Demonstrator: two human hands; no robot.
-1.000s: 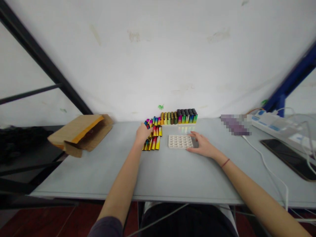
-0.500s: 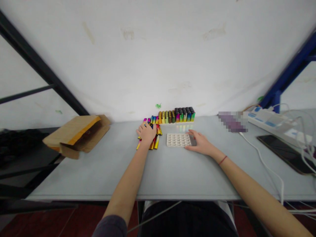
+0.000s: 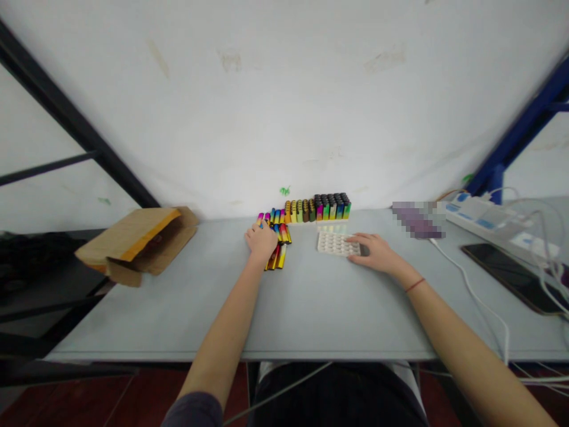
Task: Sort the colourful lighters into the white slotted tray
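My left hand (image 3: 262, 240) bends over a spread of shiny multicoloured lighters (image 3: 281, 256), its fingers closed and pressed in among them. A lighter seems to be in its grip, mostly hidden beneath the hand. To the right, my right hand (image 3: 376, 252) grips the right end of a white tray (image 3: 332, 244) with rows of small holes, thumb at the near side and fingers over the far side. No lighters stand in this tray. Behind it, upright lighters with black tops (image 3: 333, 207) fill one block, beside another block of yellow and dark lighters (image 3: 300, 211).
An open cardboard box (image 3: 133, 237) lies at the left of the grey table (image 3: 200, 308). On the right are a dark phone (image 3: 511, 276), a white power strip (image 3: 493, 219) and loose white cables (image 3: 478, 296). A white wall (image 3: 284, 107) rises behind.
The tray has slid right and slightly away with my right hand. My left hand's fingers have drawn in, and a lighter at the pile's near left edge no longer shows.
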